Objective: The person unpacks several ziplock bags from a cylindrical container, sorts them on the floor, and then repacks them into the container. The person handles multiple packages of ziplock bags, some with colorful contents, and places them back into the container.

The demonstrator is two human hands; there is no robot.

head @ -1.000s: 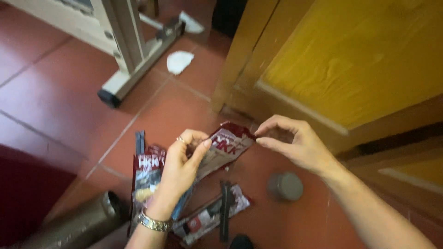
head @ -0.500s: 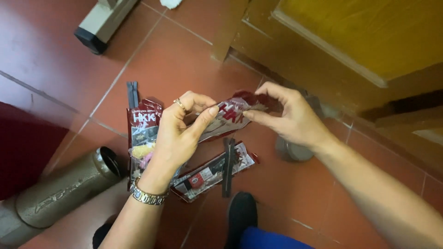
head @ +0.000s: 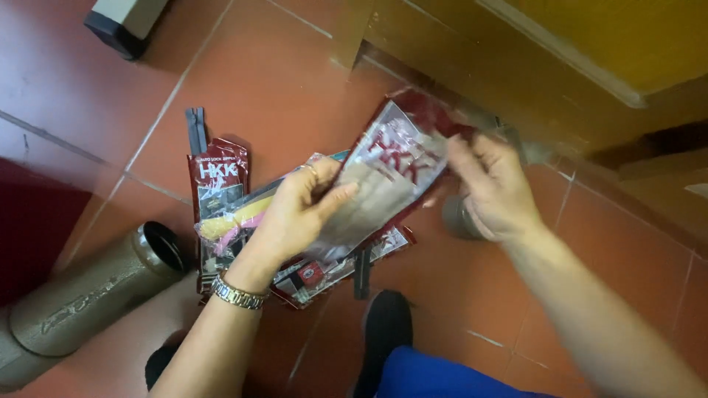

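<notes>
A clear red-edged packet [head: 391, 177] is held above flat red packets [head: 219, 191] on the floor

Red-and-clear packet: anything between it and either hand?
Nothing visible. The left hand pinches the red-and-clear packet at its lower edge and the right hand touches its right edge, both in direct contact. The other packets lie on the tiled floor below it.
</notes>
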